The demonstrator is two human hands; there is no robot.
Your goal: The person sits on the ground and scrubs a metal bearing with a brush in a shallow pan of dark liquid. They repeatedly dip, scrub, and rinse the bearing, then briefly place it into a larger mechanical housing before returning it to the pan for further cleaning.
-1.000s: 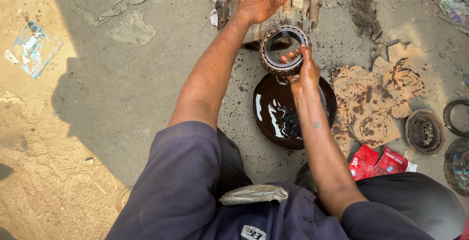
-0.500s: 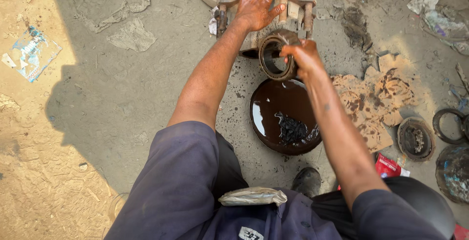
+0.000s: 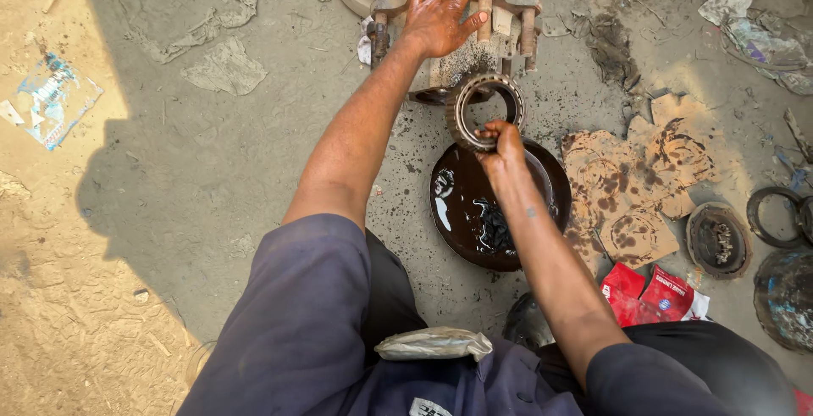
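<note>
Greasy bearing ring (image 3: 485, 111) lifted higher above oil pan (image 3: 474, 221), right hand (image 3: 501, 152).

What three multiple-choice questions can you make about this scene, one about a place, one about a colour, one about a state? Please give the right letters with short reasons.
1. Where is the bearing ring?
A. Flat on the sand
B. Held up above the dark bowl
C. Inside the red packets

2. What colour is the liquid in the bowl?
A. Dark brown to black
B. Clear
C. White

3. How is the left hand placed?
A. Closed in a fist
B. Lying open, fingers spread, on the metal part
C. Gripping the ring

Answers:
1 B: the right hand grips the ring's lower edge over the bowl's far rim.
2 A: the liquid looks dark and glossy.
3 B: the palm presses flat on the metal part.
</note>
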